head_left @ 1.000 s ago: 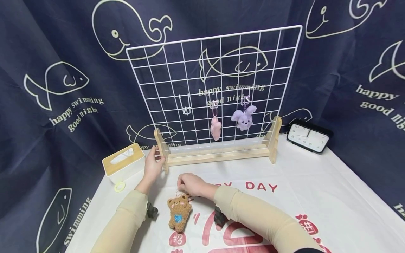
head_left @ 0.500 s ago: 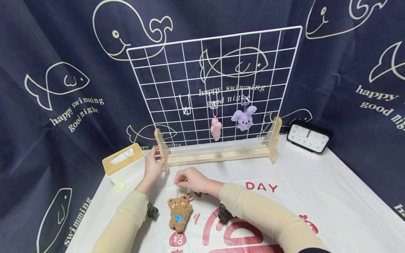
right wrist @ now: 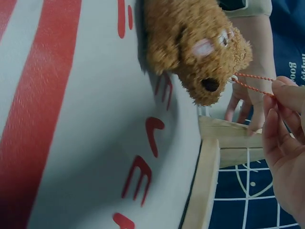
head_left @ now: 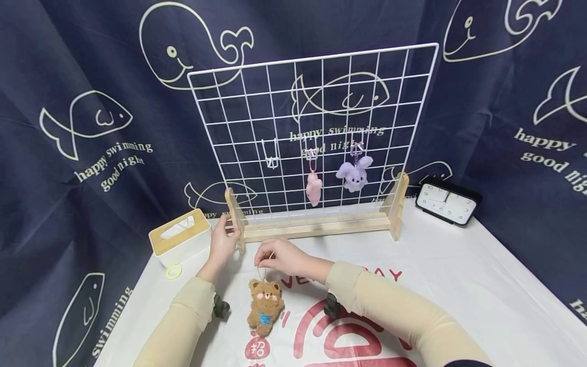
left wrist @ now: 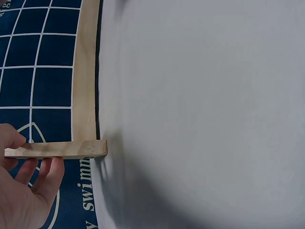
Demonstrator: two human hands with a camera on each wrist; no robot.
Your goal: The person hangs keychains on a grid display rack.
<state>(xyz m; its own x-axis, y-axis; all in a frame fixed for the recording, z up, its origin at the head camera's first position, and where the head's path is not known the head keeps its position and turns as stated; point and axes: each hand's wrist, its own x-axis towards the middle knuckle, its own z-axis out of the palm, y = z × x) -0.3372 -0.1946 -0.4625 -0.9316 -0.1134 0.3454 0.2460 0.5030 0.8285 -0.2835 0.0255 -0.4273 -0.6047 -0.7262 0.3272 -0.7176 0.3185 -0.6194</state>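
Note:
My right hand (head_left: 285,257) pinches the ball chain (right wrist: 255,83) of a brown plush bear keychain (head_left: 266,306) between thumb and fingers. The bear hangs below, upright, with pink cheeks and a blue patch on its belly. At the rack's left end, my left hand (head_left: 223,242) grips the wooden side foot (left wrist: 62,149), thumb on one face and fingers on the other. The white wire grid rack (head_left: 293,61) carries a bare hook (head_left: 271,162) on the left, a pink plush keychain (head_left: 314,188) in the middle and a lilac plush bunny (head_left: 354,176) on the right.
A tissue box (head_left: 181,237) with a wooden lid stands left of the rack, a pale yellow ring (head_left: 174,271) in front of it. A black-framed clock (head_left: 448,202) sits at the back right. A dark printed curtain (head_left: 114,41) hangs behind the table (head_left: 440,265).
My right hand has risen slightly, drawing the chain taut and lifting the bear from lying on the table to hanging upright. The left hand keeps its grip on the rack foot.

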